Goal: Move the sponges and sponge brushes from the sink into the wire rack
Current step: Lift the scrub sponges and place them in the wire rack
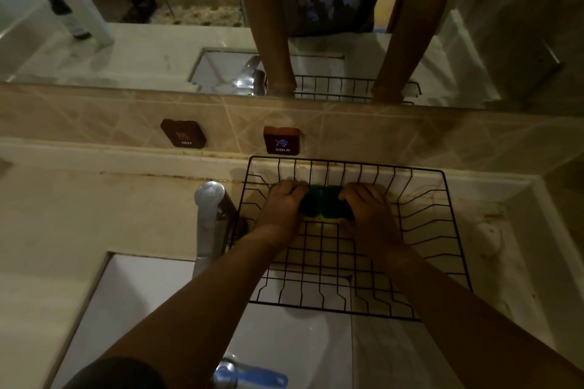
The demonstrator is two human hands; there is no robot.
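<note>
2 hands meet at the back of the black wire rack [347, 249], and we see the left hand [282, 202] and the right hand [368, 208] each curled closed on an end of the green-and-yellow sponges [322, 204], which they press together low against the rack's grid floor. We cannot tell how many sponges sit in that bundle.

The rack rests on the worktop [94, 205] with its near edge overhanging the white sink [151, 303]. A chrome faucet [210, 218] stands just beside the rack's left side, close to the left forearm. On the tiled wall behind, we read 2 plaques, HOT [184, 133] and COLD [282, 140]. A mirror [126, 25] above reflects both arms. A blue-handled object [252, 377] lies at the sink's near edge.
</note>
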